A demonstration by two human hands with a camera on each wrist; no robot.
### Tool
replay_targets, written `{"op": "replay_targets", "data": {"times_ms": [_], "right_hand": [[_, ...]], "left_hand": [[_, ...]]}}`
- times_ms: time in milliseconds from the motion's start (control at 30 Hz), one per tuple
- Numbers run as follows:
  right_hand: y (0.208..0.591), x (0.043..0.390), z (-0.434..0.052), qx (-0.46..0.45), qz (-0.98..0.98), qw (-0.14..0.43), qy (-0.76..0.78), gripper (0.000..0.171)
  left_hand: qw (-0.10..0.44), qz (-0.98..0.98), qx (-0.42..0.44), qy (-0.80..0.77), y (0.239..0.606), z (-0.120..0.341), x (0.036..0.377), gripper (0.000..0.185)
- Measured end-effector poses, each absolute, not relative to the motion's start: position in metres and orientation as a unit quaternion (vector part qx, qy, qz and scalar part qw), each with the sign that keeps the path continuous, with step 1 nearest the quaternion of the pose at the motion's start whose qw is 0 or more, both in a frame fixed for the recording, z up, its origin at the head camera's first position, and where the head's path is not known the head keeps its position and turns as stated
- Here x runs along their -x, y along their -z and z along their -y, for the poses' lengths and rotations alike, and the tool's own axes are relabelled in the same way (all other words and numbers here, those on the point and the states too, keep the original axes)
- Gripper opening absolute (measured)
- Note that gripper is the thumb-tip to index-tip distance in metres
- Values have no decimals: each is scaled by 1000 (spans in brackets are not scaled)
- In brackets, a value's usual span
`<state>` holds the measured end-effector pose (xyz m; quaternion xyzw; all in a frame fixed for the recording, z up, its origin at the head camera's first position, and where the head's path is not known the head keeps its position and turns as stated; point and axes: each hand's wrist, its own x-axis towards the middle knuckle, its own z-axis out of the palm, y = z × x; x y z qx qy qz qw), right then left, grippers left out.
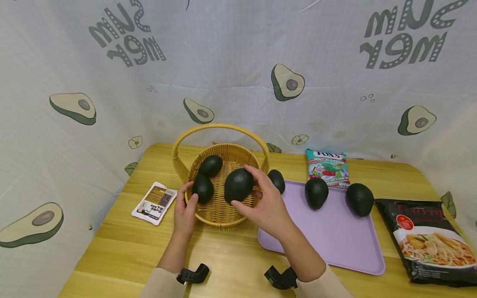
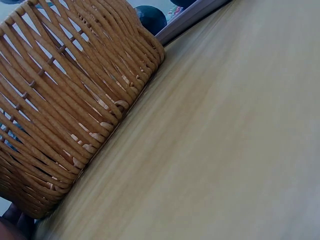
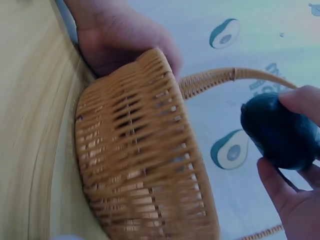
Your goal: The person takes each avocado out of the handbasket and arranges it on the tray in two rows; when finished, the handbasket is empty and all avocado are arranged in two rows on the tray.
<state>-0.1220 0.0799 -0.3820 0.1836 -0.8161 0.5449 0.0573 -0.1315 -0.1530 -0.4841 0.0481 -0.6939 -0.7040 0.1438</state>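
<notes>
Head view: the right hand (image 1: pixel 266 207) pinches a dark avocado (image 1: pixel 238 186) between thumb and fingers, holding it over the opening of a woven basket (image 1: pixel 223 224). The left hand (image 1: pixel 185 213) grips the basket's left rim, its thumb over the inner side. Two avocados (image 1: pixel 210 166) lie inside the basket, at its left.

On the right, a lilac tray (image 1: pixel 320 236) carries two avocados (image 1: pixel 316 193) near its far edge; another avocado (image 1: pixel 276 181) sits at its far left corner, partly hidden by the right hand. A mint candy packet (image 1: pixel 328 167) lies behind the tray, a black noodle packet (image 1: pixel 432 244) to its right. A white pouch (image 1: pixel 154 203) lies on the tabletop (image 1: pixel 112 248), left of the basket.
</notes>
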Motion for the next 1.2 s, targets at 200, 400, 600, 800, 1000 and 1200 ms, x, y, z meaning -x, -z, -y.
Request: {"op": "replay_targets", "data": {"times_ms": [200, 400, 600, 800, 1000, 1200], "right_hand": [[389, 115, -102, -190, 829, 38, -525, 86], [397, 112, -121, -180, 843, 10, -507, 85], [401, 106, -137, -161, 846, -8, -508, 86], [403, 107, -155, -154, 841, -47, -516, 85], [402, 111, -170, -142, 847, -81, -505, 81], [405, 116, -174, -124, 854, -110, -493, 80]], "left_hand": [[145, 692, -44, 706, 485, 153, 131, 41], [146, 691, -45, 707, 485, 153, 132, 41], [149, 690, -44, 707, 485, 153, 133, 40], [151, 687, -41, 709, 485, 152, 134, 40], [154, 689, -42, 707, 485, 153, 134, 40], [150, 689, -44, 707, 485, 154, 134, 40]]}}
